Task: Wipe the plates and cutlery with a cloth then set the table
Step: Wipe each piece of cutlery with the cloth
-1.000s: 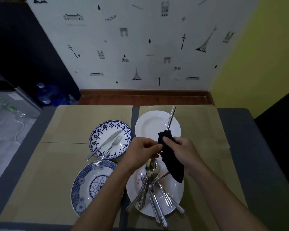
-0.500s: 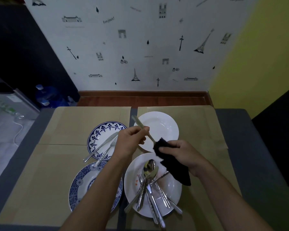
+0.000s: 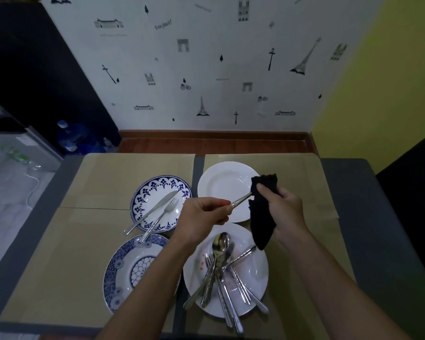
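Two hands are busy just beyond the cluttered white plate [image 3: 258,271]. The left hand [image 3: 204,214] pinches the handle of a steel utensil [image 3: 241,199], and the right hand [image 3: 282,207] is clamped round a black cloth [image 3: 261,217] bunched over its other end, so what kind of utensil it is can't be told. It looks like a wiping grip: one hand anchors the handle while the other squeezes cloth along the metal, the cloth's tail dangling toward that plate.

On the plate itself a heap of cutlery [image 3: 221,266] lies fanned out, handles poking over the near rim, with reddish smears on the porcelain. That lot probably awaits the cloth. Beyond it sits a bare white plate [image 3: 221,187], and to its left a blue patterned plate [image 3: 123,266]. Beyond and left, a blue-rimmed plate [image 3: 142,200] carries a knife [image 3: 155,208] and fork [image 3: 162,217], likely parked there as done.

Everything rests on tan mats [image 3: 108,182] over a grey bench [image 3: 353,192]. Well past the plate stands a white wall [image 3: 206,69] dotted with Paris stickers, with a yellow wall [image 3: 378,82] to the right and water bottles [image 3: 71,138] on the floor far left.
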Demonstrator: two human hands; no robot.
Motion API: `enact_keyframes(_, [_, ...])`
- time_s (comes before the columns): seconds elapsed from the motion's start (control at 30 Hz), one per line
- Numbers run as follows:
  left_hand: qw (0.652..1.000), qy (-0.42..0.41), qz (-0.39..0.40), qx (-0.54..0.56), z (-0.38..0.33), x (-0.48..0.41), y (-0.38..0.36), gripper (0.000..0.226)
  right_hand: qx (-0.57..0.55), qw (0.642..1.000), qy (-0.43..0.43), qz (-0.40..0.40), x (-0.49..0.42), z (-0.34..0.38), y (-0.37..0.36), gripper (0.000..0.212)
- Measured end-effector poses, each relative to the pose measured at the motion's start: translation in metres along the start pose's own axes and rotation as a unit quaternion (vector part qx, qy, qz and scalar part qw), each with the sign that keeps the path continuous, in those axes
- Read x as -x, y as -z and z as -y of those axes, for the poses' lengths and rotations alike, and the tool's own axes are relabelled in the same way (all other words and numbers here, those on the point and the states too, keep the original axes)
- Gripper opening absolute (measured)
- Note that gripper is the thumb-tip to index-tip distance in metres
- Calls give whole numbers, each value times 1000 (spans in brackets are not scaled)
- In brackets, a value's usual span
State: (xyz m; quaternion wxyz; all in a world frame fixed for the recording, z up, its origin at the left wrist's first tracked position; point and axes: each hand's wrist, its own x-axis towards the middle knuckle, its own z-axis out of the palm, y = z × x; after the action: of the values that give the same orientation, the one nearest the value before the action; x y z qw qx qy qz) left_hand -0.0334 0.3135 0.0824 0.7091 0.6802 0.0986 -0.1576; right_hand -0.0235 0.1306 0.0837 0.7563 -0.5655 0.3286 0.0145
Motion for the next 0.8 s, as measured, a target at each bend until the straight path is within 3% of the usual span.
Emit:
enact_keyframes(0.2, [1000, 4, -11, -2, 3, 0, 7, 10, -47, 995, -71, 44, 0, -3, -16, 9])
enact_keyframes(0.43, [998, 1, -60, 3, 12, -5, 26, 8, 62, 979, -89, 173, 19, -18, -46, 15])
enact_keyframes(0.8, [968, 33, -233, -82, 44, -26, 117, 4, 92, 986, -75, 118, 7, -39, -70, 14])
